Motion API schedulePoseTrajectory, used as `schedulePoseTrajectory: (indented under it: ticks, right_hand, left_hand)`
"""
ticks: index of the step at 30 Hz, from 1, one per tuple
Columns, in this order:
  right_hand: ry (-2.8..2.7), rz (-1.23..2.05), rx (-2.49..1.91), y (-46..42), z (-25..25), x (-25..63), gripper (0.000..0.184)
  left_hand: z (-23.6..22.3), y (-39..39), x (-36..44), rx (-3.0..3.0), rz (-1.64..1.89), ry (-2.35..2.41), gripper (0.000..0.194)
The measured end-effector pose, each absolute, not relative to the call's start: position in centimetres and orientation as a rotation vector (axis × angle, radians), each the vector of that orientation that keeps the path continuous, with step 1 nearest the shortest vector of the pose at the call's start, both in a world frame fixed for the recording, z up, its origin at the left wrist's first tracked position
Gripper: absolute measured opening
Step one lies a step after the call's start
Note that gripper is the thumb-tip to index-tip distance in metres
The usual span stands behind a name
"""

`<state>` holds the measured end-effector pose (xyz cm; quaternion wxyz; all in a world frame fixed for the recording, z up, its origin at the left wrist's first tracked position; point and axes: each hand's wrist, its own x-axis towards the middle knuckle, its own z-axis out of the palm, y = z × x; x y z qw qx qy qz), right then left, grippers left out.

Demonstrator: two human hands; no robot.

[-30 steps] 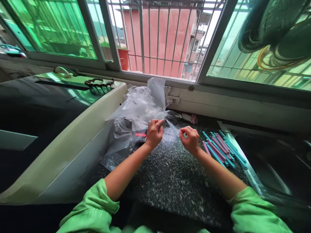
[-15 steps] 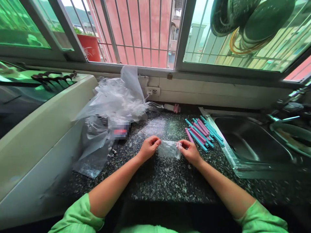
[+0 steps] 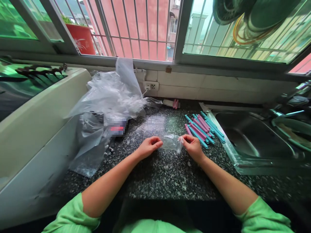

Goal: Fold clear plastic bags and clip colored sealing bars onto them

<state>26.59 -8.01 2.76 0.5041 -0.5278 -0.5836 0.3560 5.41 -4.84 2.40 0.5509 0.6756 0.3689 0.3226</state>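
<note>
A small clear plastic bag [image 3: 170,143] is stretched between my hands, a little above the speckled countertop. My left hand [image 3: 149,147] pinches its left end between thumb and fingers. At the other end, my right hand [image 3: 193,147] is closed on the bag's edge. The bag looks flat, and I make out nothing inside it. Just beyond my right hand lies a loose pile of pink and turquoise plastic strips [image 3: 200,127], probably bag sealing clips, though their kind is not certain.
A heap of clear plastic bags [image 3: 114,97] spreads over the counter's left side beside a pale appliance [image 3: 48,106]. To the right is a metal sink [image 3: 252,139] with a faucet. A wall socket [image 3: 151,86] and two small pink pieces [image 3: 175,104] are at the back.
The view has shifted slightly. Both hands keep hold of the small plastic bag, which now hangs at a slightly different tilt. The strips and the bag heap lie as before.
</note>
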Motion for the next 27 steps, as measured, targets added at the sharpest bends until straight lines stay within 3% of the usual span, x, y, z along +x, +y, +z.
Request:
schedulePoseTrajectory:
  ticks: [10, 27]
  right_hand:
    - [-1.598, 0.632, -1.186, -8.67, 2.63, 26.31, 0.014]
    - [-1.803, 0.494, -1.118, -8.34, 2.63, 26.55, 0.014]
  left_hand:
    - [2.36, -4.36, 5.26, 1.457, 1.009, 0.929, 0.045]
    - [2.45, -4.09, 4.75, 1.526, 1.055, 0.938, 0.037]
